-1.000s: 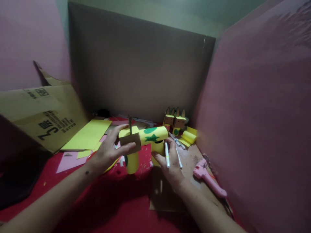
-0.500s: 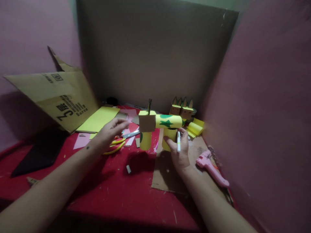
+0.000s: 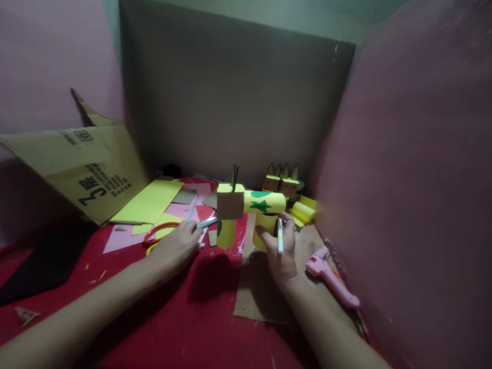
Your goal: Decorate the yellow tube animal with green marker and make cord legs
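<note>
My right hand is closed round one leg of a cardboard figure, holding it above the table. The figure is made of yellow paper tubes with green drawn shapes and a brown box-like head with upright pieces on top. A white marker also rests between the fingers of that hand, uncapped end not clear. Left of the figure, my left hand is low over the table, fingers pinched on a small white marker cap. Scissors with red and yellow handles lie behind it, partly hidden.
A pink glue gun lies at the right by a cardboard sheet. Several small cardboard pieces with pointed tops stand behind. Yellow paper and a large folded cardboard occupy the left. Partitions enclose the red table.
My left hand has moved down and taken the white cap off the table. My right hand still holds the figure and marker. The whole view has shifted slightly.
</note>
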Available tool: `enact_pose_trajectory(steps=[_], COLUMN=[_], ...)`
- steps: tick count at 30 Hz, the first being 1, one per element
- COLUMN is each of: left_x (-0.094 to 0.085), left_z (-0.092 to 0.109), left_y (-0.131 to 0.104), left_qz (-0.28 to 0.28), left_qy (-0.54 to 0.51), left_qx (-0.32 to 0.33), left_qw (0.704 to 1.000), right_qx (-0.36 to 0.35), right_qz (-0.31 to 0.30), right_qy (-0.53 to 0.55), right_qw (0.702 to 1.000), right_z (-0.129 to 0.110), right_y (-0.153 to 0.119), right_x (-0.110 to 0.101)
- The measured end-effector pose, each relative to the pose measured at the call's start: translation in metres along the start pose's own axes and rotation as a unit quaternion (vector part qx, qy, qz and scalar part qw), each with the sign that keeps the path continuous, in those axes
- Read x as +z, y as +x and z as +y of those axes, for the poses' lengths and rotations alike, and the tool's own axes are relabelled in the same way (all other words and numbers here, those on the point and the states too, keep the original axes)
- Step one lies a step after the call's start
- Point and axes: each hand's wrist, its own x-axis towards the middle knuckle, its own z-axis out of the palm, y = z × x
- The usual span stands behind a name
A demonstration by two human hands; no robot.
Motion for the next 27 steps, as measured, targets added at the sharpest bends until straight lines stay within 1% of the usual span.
enact_pose_trajectory(steps=[1,2,3,5,7,10,12,15,17,19,22,25,27], left_x=[-0.003,-0.007,-0.011,-0.018,-0.025,-0.032,-0.031,-0.025,-0.020,-0.018,-0.019,-0.022,-0.024], left_z=[-0.002,-0.003,-0.003,0.002,0.012,0.028,0.036,0.042,0.041,0.037,0.026,0.012,0.004], left_y=[0.005,0.008,0.010,0.012,0.016,0.026,0.033,0.040,0.042,0.042,0.041,0.040,0.038], left_qz=[0.013,0.013,0.011,0.001,0.007,0.035,0.040,0.034,0.037,0.042,0.045,0.017,-0.009], left_qy=[0.004,-0.007,-0.035,-0.132,-0.246,-0.353,-0.421,-0.498,-0.525,-0.546,-0.592,-0.648,-0.666], left_qx=[0.007,0.010,0.005,-0.020,-0.054,-0.074,-0.078,-0.071,-0.069,-0.080,-0.087,-0.084,-0.093], left_qw=[1.000,1.000,0.999,0.991,0.968,0.932,0.903,0.864,0.847,0.833,0.800,0.757,0.740], right_qx=[-0.002,-0.003,-0.004,-0.001,0.001,-0.002,-0.005,-0.008,-0.009,-0.004,0.013,0.031,0.048], right_qz=[0.002,0.002,0.004,0.006,0.006,-0.001,-0.004,-0.004,-0.016,-0.044,-0.093,-0.111,-0.106], right_qy=[0.002,0.004,0.007,0.013,0.011,0.005,0.010,0.014,0.017,0.029,0.090,0.186,0.234], right_qw=[1.000,1.000,1.000,1.000,1.000,1.000,1.000,1.000,1.000,0.999,0.991,0.976,0.965], right_z=[0.001,0.001,0.002,0.002,0.002,0.003,0.004,0.006,0.005,0.002,-0.002,-0.003,-0.004], right_y=[0.000,0.001,0.001,0.002,0.002,0.001,0.001,0.000,-0.002,-0.006,-0.013,-0.017,-0.016], right_x=[0.001,0.001,0.002,0.002,0.002,0.001,0.002,0.005,0.006,0.006,0.005,0.005,0.006])
